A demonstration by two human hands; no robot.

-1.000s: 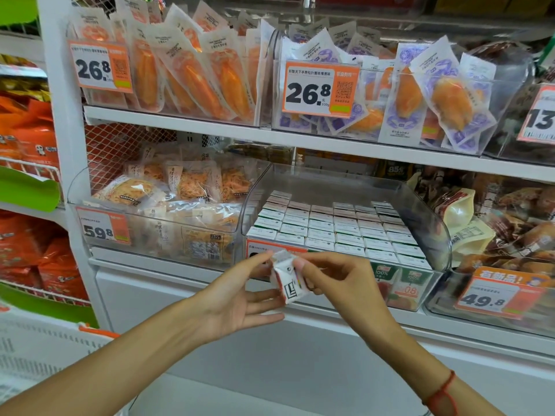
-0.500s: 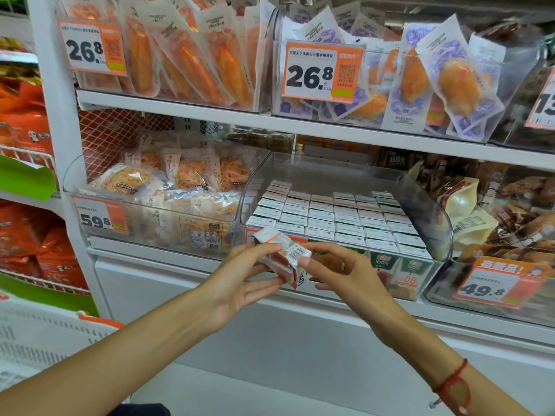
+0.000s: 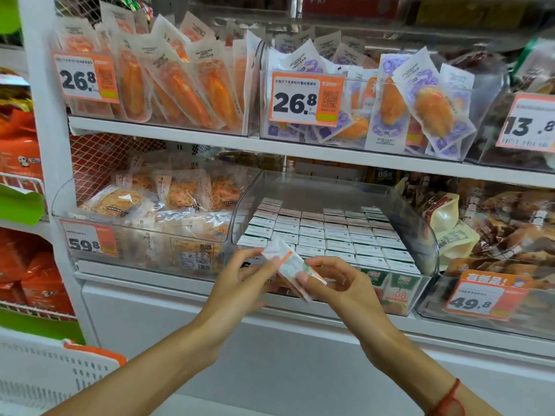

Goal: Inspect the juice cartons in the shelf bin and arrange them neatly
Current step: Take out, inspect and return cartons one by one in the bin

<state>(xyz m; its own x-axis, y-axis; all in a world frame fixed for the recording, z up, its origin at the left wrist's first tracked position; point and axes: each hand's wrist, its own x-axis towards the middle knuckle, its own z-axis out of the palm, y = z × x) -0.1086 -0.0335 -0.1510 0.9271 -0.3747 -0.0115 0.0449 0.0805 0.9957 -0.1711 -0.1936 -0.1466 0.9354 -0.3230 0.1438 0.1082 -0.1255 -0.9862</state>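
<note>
carton (image 3: 290,267), print seemingly blurred, pinched between left hand (image 3: 240,283) and right hand (image 3: 336,283).

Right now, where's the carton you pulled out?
Head view, centre: the juice carton is tilted between left hand and right hand, in front of the clear bin.

Both hands, left (image 3: 240,283) and right (image 3: 336,283), pinch one tilted juice carton (image 3: 292,270) before the clear shelf bin (image 3: 420,235) of neatly packed cartons (image 3: 330,232).
</note>
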